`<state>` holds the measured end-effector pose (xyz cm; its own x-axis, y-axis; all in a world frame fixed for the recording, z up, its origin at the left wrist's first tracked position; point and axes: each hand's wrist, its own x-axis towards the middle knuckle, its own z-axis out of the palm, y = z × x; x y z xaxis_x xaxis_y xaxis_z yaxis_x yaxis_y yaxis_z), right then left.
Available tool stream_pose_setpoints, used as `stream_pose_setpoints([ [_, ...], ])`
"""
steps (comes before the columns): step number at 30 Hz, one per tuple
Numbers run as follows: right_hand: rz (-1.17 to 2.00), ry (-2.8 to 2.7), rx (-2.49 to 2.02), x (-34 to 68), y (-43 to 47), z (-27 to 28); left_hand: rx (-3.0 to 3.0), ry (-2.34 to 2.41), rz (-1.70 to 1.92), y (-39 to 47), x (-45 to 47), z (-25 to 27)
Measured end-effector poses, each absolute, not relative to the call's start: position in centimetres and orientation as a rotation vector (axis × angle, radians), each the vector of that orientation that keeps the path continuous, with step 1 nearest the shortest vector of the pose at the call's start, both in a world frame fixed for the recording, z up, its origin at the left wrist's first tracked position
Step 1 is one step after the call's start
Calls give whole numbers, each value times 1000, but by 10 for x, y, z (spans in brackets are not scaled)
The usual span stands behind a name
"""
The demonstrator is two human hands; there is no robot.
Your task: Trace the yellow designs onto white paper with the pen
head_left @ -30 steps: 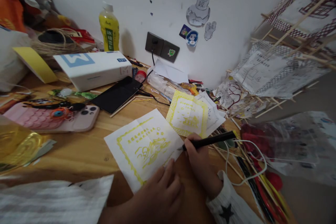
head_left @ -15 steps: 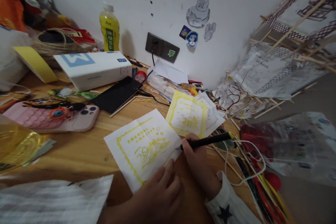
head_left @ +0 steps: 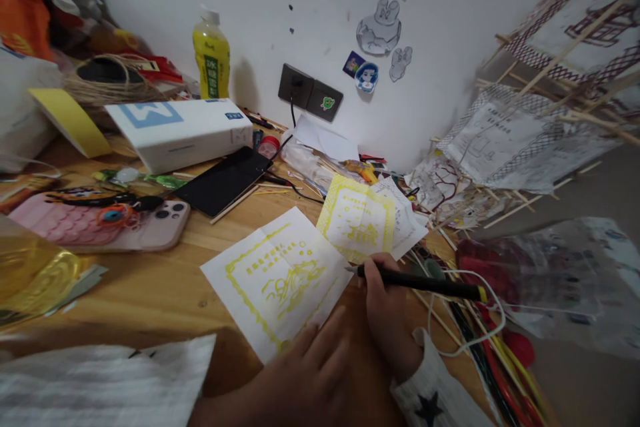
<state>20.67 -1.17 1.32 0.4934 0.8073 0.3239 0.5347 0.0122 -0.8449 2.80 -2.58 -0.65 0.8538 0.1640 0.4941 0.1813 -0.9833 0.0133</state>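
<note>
A sheet of white paper (head_left: 285, 273) lies tilted on the wooden table, bearing a yellow line drawing, rows of yellow characters and a wavy yellow border along its edges. My left hand (head_left: 310, 367) rests on its lower right edge, fingers stretched out. In my right hand (head_left: 385, 300) is a black marker pen (head_left: 425, 282) with a yellow band at its back end, its tip by the sheet's right corner. Behind it, a second sheet (head_left: 356, 219) with a full yellow border and drawing overlaps another paper (head_left: 405, 220) with dark print.
A black tablet (head_left: 225, 180), white box (head_left: 180, 133), pink-cased phone (head_left: 150, 230) and yellow drink bottle (head_left: 212, 57) stand or lie to the left. On the right are wooden sticks, a white cord (head_left: 493, 340), a plastic bag (head_left: 550, 280) and a stick-framed paper lantern (head_left: 520, 133).
The marker pen has moved slightly right, toward the sheet's right corner, and its back end has swung downward. My left hand has shifted slightly, and the sheet has moved a little right.
</note>
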Motion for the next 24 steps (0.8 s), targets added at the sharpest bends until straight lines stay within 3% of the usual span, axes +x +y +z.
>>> stream_pose_setpoints([
  [5, 305, -1308, -1530, 205, -16, 18, -2989, -203, -784, -28, 33, -14],
  [14, 741, -1523, -1492, 199, -35, 17, -3005, -213, -769, -29, 28, -5],
  [24, 923, -1610, -1547, 191, -39, 14, -2915, -317, -865, -31, 33, -10],
])
